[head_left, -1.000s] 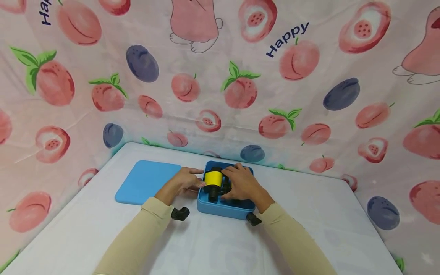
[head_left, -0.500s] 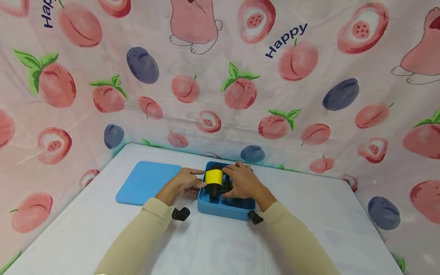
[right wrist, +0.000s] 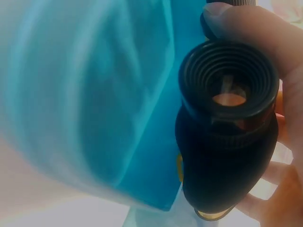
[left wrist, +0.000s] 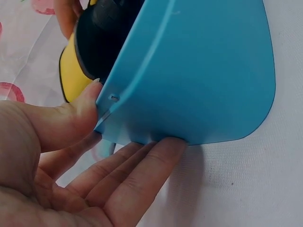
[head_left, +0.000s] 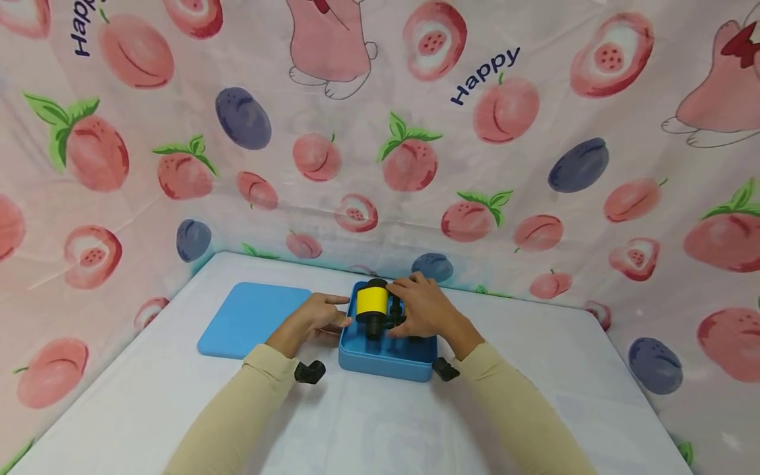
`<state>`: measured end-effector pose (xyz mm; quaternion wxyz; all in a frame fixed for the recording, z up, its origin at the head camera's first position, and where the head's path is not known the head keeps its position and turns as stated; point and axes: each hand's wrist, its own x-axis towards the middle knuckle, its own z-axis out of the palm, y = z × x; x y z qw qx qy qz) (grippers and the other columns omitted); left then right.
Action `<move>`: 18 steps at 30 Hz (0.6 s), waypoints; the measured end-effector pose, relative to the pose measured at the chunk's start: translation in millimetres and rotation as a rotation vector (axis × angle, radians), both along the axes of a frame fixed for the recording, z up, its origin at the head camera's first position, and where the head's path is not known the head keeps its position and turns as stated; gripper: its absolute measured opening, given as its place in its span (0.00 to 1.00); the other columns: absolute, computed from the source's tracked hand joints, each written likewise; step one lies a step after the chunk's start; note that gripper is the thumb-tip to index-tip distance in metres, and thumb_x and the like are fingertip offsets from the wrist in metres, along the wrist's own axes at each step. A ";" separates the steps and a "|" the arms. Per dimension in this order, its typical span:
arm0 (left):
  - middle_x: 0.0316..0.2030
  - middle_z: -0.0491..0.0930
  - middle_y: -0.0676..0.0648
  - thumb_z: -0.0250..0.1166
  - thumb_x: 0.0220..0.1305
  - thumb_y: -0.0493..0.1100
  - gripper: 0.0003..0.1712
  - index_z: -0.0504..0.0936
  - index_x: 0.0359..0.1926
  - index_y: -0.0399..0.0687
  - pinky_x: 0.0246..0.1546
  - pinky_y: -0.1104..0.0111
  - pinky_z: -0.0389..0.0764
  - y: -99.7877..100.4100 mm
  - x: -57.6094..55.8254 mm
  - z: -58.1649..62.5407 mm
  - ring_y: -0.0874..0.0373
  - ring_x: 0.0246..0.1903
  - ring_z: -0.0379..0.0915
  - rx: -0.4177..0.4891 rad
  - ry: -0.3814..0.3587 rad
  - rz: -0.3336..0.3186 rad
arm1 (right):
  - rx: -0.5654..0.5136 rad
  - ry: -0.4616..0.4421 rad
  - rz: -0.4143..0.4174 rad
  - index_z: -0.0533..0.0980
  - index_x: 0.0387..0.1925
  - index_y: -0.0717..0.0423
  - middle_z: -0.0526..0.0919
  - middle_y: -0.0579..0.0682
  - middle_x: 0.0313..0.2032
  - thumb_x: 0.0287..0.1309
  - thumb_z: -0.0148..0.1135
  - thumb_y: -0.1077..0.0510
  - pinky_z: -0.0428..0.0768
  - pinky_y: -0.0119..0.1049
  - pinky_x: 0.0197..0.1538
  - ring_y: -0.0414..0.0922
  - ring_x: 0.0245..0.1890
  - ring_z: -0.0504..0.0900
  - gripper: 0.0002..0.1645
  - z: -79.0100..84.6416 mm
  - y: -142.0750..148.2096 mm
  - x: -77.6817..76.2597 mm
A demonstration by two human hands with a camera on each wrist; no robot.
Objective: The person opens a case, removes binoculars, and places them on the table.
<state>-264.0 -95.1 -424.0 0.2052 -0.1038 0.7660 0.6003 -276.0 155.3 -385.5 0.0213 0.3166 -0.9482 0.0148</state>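
Observation:
My right hand [head_left: 423,305] grips a pair of binoculars [head_left: 372,301], black with a yellow band, over the blue box [head_left: 386,367]. In the right wrist view a black eyepiece [right wrist: 228,80] faces the camera, and the thumb lies on the other barrel's ribbed part. Much of the right barrel is hidden by the hand in the head view. My left hand [head_left: 315,315] holds the left side of the box. Its thumb [left wrist: 85,106] is on the rim and its other fingers [left wrist: 147,177] touch the outer wall.
A flat light-blue lid [head_left: 252,320] lies on the white table [head_left: 368,429], left of the box. Behind the table hangs a pink fruit-print cloth [head_left: 350,165]. Black wrist cameras [head_left: 310,372] sit at both cuffs.
My right hand has raised the binoculars a little inside the box, and more blue shows below them. My left hand has kept its place on the box.

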 end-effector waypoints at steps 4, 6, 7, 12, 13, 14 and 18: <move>0.67 0.77 0.31 0.72 0.65 0.33 0.38 0.72 0.75 0.48 0.47 0.55 0.90 -0.3 -0.6 -1.9 0.47 0.46 0.89 -0.002 -0.001 0.005 | -0.018 0.009 0.012 0.71 0.74 0.49 0.76 0.52 0.71 0.45 0.78 0.27 0.75 0.62 0.65 0.57 0.65 0.70 0.59 5.4 1.8 0.1; 0.67 0.78 0.32 0.72 0.65 0.33 0.38 0.72 0.75 0.48 0.47 0.55 0.90 -0.4 -1.0 -2.5 0.47 0.46 0.89 -0.005 -0.001 0.007 | -0.029 0.010 0.020 0.72 0.73 0.50 0.76 0.53 0.70 0.44 0.79 0.28 0.74 0.62 0.65 0.58 0.65 0.70 0.59 7.9 2.2 0.7; 0.66 0.78 0.32 0.72 0.65 0.33 0.38 0.72 0.75 0.48 0.47 0.55 0.90 -0.4 -1.2 -2.7 0.47 0.46 0.89 -0.003 -0.003 0.009 | -0.036 0.008 0.022 0.72 0.73 0.51 0.76 0.54 0.70 0.44 0.80 0.29 0.74 0.63 0.65 0.58 0.66 0.70 0.59 8.9 2.2 0.7; 0.67 0.78 0.31 0.71 0.65 0.33 0.38 0.72 0.75 0.47 0.47 0.54 0.90 -0.1 -0.9 -2.4 0.45 0.47 0.89 0.003 0.001 0.003 | -0.041 0.000 0.009 0.73 0.72 0.53 0.76 0.55 0.69 0.45 0.80 0.31 0.72 0.65 0.68 0.59 0.68 0.69 0.57 11.3 2.2 1.8; 0.67 0.78 0.31 0.71 0.65 0.33 0.38 0.71 0.75 0.47 0.47 0.53 0.90 0.1 -0.8 -2.3 0.45 0.47 0.89 0.004 0.002 0.001 | -0.041 -0.001 0.006 0.73 0.72 0.54 0.76 0.55 0.69 0.45 0.80 0.31 0.71 0.65 0.68 0.59 0.68 0.68 0.57 11.4 2.3 2.0; 0.66 0.78 0.31 0.71 0.65 0.33 0.38 0.71 0.75 0.47 0.47 0.53 0.90 0.2 -0.6 -2.1 0.45 0.47 0.89 0.004 0.004 -0.002 | -0.039 0.000 0.004 0.73 0.72 0.54 0.76 0.55 0.69 0.45 0.80 0.31 0.71 0.65 0.68 0.59 0.68 0.68 0.57 11.5 2.4 2.4; 0.65 0.79 0.32 0.71 0.66 0.33 0.38 0.71 0.75 0.47 0.47 0.53 0.90 0.7 -0.1 -1.9 0.45 0.47 0.89 -0.001 0.009 -0.006 | -0.036 0.004 0.007 0.73 0.72 0.54 0.76 0.55 0.69 0.45 0.81 0.32 0.72 0.64 0.68 0.59 0.67 0.69 0.57 11.4 3.1 3.6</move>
